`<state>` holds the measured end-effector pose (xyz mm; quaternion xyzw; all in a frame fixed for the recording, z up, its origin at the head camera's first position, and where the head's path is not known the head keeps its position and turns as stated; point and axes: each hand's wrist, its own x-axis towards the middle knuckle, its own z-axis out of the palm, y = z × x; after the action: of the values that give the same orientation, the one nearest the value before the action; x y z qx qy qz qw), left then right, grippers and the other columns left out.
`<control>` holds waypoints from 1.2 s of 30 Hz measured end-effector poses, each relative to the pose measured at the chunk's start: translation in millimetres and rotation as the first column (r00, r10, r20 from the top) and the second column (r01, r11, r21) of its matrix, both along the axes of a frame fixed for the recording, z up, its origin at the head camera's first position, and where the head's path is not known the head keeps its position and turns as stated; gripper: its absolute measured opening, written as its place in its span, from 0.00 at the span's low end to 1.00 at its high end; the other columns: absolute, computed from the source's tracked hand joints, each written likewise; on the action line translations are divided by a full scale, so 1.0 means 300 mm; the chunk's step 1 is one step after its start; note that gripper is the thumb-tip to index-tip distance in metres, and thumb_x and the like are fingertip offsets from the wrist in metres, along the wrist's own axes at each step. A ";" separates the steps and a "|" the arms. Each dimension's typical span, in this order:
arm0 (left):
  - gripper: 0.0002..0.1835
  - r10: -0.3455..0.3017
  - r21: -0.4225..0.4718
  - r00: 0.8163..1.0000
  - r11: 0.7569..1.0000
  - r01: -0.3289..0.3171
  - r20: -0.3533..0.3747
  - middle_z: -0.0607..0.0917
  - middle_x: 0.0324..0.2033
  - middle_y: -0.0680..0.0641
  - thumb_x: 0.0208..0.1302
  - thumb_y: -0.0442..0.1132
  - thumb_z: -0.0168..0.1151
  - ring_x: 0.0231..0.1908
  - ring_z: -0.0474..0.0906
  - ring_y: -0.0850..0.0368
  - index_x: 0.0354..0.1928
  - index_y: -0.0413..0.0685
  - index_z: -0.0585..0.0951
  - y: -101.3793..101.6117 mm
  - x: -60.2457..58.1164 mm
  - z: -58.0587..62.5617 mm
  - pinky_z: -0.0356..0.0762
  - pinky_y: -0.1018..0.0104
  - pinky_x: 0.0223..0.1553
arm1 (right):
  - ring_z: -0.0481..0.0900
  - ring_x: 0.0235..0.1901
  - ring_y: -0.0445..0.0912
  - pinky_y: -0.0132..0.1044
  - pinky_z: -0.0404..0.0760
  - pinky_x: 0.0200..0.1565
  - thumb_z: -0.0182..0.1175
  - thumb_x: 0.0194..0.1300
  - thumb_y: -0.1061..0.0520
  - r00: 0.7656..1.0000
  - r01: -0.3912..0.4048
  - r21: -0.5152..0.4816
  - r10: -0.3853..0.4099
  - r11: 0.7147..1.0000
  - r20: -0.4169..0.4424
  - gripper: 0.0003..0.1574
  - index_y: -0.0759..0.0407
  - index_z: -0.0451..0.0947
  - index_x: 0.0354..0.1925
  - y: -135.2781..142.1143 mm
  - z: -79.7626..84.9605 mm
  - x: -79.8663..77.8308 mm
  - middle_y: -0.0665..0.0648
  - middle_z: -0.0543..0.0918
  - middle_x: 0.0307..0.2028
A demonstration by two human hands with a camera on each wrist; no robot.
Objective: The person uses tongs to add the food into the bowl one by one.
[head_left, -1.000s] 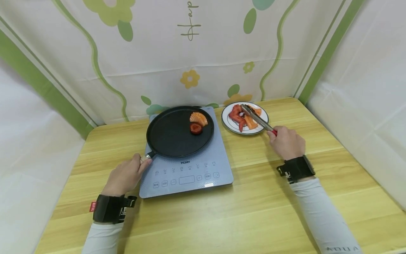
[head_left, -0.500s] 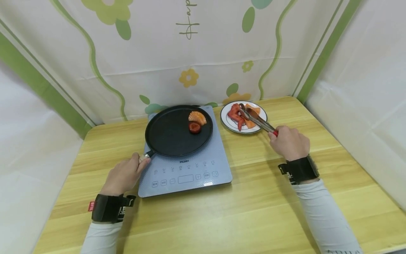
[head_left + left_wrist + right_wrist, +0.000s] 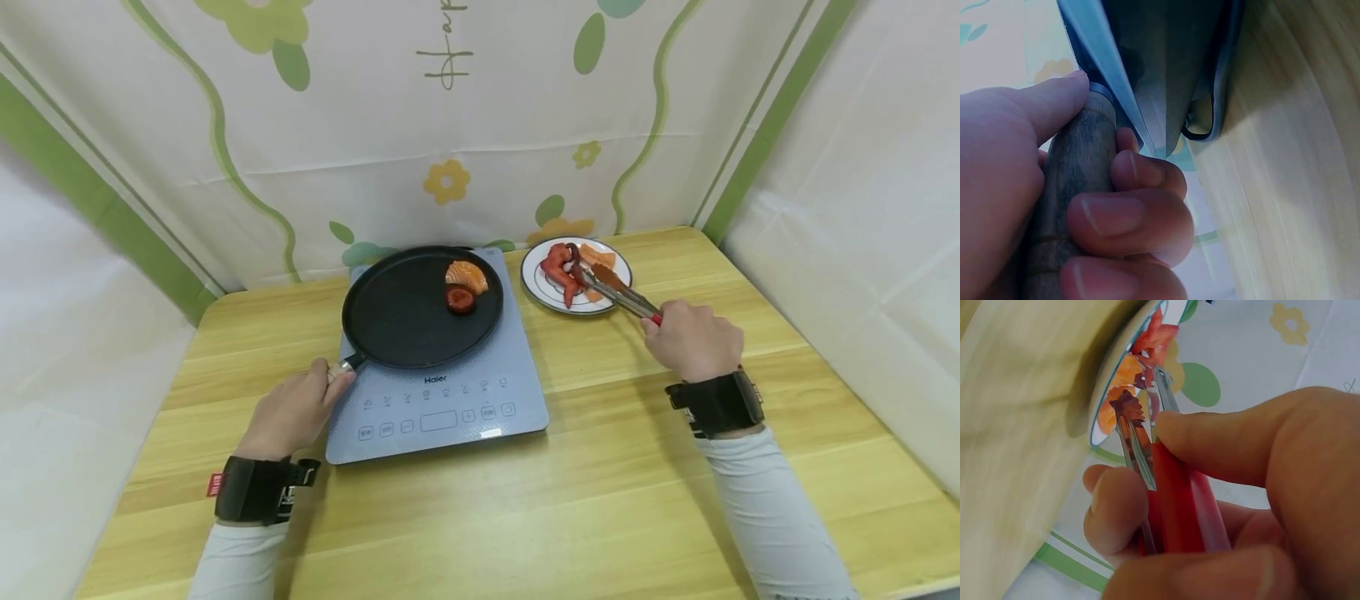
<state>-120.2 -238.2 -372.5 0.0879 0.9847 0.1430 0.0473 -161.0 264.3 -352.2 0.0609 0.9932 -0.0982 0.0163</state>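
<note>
My left hand grips the wooden handle of a round black flat pan, fingers curled round it in the left wrist view. On the pan's right side lie an orange salmon-like slice and a dark red round slice. My right hand holds red-handled metal tongs by the grips. Their brown scalloped tips stand apart over a white plate. One tip is by a dark brown curved piece; whether they touch I cannot tell. A red chicken wing and orange slices share the plate.
The pan sits on a grey Haier induction cooker with a touch panel at its front. A wooden table bears everything. White floral curtain rises right behind the cooker and plate, with white sheets at both sides.
The tongs' tips have spread apart over the plate, and the right hand has shifted slightly right and toward the body. The left hand keeps its grip on the pan handle.
</note>
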 end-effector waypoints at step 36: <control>0.30 -0.001 -0.014 1.000 1.000 0.001 -0.007 0.67 0.22 0.47 0.73 0.64 0.34 0.22 0.66 0.54 0.45 0.41 0.65 -0.003 0.001 -0.002 0.61 0.61 0.20 | 0.73 0.22 0.54 0.47 0.65 0.17 0.53 0.67 0.41 0.992 -0.012 -0.024 0.009 1.000 -0.128 0.19 0.52 0.77 0.31 0.049 -0.057 -0.031 0.58 0.75 0.24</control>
<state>-120.0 -238.9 -373.3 0.0887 0.9857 0.1359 0.0447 -170.5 279.0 -369.2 0.0491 0.9912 -0.1140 -0.0461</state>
